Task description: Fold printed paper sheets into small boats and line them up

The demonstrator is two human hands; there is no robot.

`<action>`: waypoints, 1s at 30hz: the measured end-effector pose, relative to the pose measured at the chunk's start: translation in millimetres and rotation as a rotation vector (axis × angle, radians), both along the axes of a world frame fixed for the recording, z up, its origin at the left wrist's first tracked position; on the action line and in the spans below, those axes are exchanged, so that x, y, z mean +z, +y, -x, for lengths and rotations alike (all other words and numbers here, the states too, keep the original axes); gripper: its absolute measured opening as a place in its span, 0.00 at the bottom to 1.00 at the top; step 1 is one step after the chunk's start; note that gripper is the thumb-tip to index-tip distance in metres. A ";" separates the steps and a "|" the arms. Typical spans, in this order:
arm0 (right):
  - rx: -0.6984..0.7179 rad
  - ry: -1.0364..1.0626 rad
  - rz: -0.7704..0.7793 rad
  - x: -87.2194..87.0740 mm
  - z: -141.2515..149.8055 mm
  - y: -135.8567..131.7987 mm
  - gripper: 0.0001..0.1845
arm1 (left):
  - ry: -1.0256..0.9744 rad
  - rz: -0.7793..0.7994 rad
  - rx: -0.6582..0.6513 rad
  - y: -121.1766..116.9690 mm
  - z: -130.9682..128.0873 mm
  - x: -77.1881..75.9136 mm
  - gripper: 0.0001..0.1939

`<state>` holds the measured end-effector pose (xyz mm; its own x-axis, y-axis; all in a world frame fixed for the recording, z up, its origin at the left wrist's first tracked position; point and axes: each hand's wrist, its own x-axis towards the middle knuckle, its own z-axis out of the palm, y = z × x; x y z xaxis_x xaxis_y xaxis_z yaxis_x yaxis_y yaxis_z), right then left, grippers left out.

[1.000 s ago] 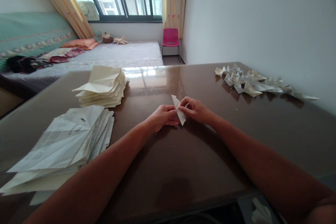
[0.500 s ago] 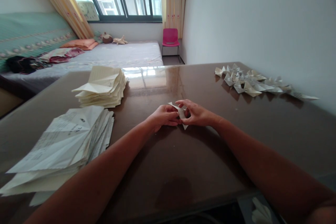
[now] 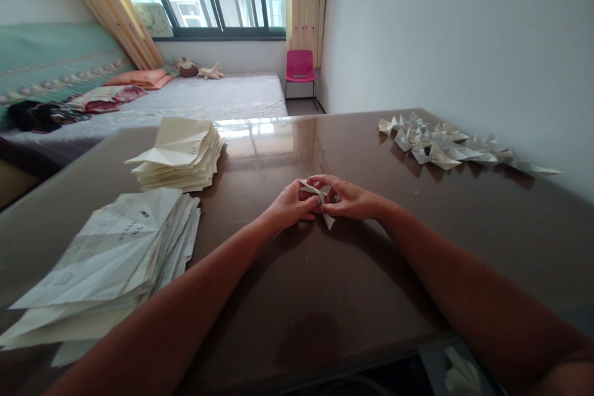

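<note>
Just above the middle of the brown table, a small piece of folded paper (image 3: 328, 220) is pinched between both hands. My left hand (image 3: 293, 203) is closed on its left side, thumb and fingers pressed to the paper. From the right, my right hand (image 3: 349, 198) grips it too, its fingers curled over the top and its thumb underneath. One pointed end sticks out below the fingers and another shows at the upper left. My fingers hide much of the paper's middle.
The glossy brown table (image 3: 260, 278) bears a stack of creased white sheets (image 3: 120, 247) at left and a stack of cream sheets (image 3: 180, 148) behind it. Several folded paper shapes (image 3: 436, 145) lie at the far right, near the wall. Beyond stand a bed (image 3: 250, 90) and a pink chair (image 3: 300, 66).
My left hand has turned slightly, its fingers rising over the paper's upper end. The paper looks narrower and more edge-on, and the right-hand fingers have closed in on it.
</note>
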<state>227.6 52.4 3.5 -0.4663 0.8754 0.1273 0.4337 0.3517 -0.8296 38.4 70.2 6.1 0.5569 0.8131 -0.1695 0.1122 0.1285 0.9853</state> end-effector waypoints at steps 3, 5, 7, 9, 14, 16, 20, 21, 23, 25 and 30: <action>0.032 0.020 0.056 1.3 -2.8 0.9 0.34 | 0.018 -0.031 -0.003 -0.3 -1.6 -1.1 0.19; 0.048 0.012 0.069 1.5 -4.3 1.2 0.33 | 0.024 -0.050 -0.018 0.0 -1.7 -1.6 0.19; 0.045 -0.016 0.016 0.8 -4.2 1.4 0.31 | 0.032 -0.082 -0.042 0.0 -1.9 -2.4 0.19; 0.009 -0.059 -0.113 -1.0 -1.6 1.5 0.29 | 0.055 -0.135 -0.037 -0.5 -2.9 -4.2 0.21; -0.103 -0.160 -0.426 -4.9 12.6 -0.1 0.32 | 0.119 -0.363 0.114 -2.8 -7.3 -11.1 0.19; -0.130 -0.179 -0.465 -4.6 17.7 -2.0 0.32 | 0.137 -0.446 0.139 -2.0 -7.8 -12.9 0.17; -0.200 -0.191 -0.500 -1.9 21.8 -4.9 0.28 | 0.248 -0.627 0.147 3.8 -5.0 -14.4 0.08; -0.215 -0.189 -0.504 -1.3 21.7 -5.0 0.27 | 0.281 -0.680 0.152 5.5 -3.7 -14.4 0.08; -0.245 -0.191 -0.500 -0.9 20.3 -4.0 0.27 | 0.345 -0.764 0.164 8.1 -1.0 -14.3 0.14; -0.277 -0.200 -0.474 -1.7 18.0 -2.0 0.27 | 0.392 -0.806 0.177 9.1 0.8 -14.1 0.18; -0.246 -0.230 -0.359 -8.8 15.2 3.3 0.20 | 0.408 -0.858 0.166 6.5 -1.0 -16.7 0.14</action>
<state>212.4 55.7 -5.3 -0.3025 0.8829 0.3590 0.6975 0.4618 -0.5480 39.4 76.6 -10.5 0.4536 0.8134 0.3642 0.5124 -0.5724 0.6402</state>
